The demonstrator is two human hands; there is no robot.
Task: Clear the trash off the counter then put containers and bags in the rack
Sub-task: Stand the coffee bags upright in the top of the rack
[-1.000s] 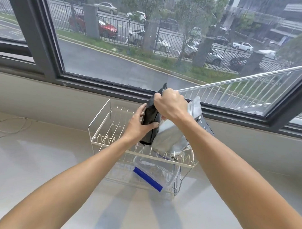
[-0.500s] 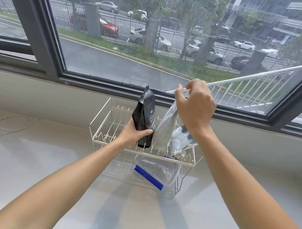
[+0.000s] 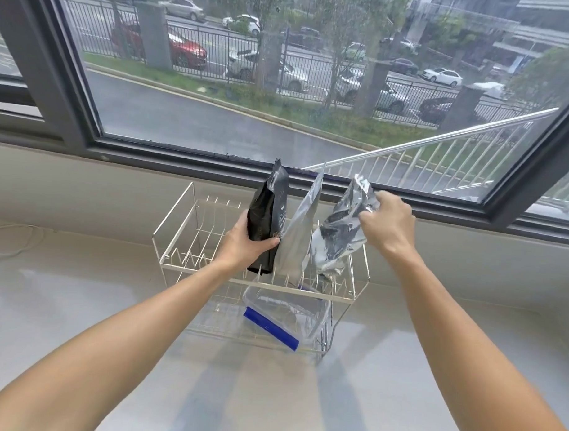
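Left hand [image 3: 243, 244] wraps the black pouch [image 3: 267, 221], standing it in the rack's [image 3: 176, 224] top tier; right hand [image 3: 387, 223] has let go of the flat silver bag [image 3: 298, 235] and now pinches the crinkled foil bag [image 3: 340, 231] beside it. So sorting's nearly done! All three stand near upright, tops skyward. Below lies the clear blue-strip container [image 3: 283, 315].

Pale, glossy counter [image 3: 80, 305] runs along the wall below the window. 1 white wire rack [image 3: 179, 240] stands directly on it, near the wall. 1 thin white cable [image 3: 14, 238] lies at the far left.
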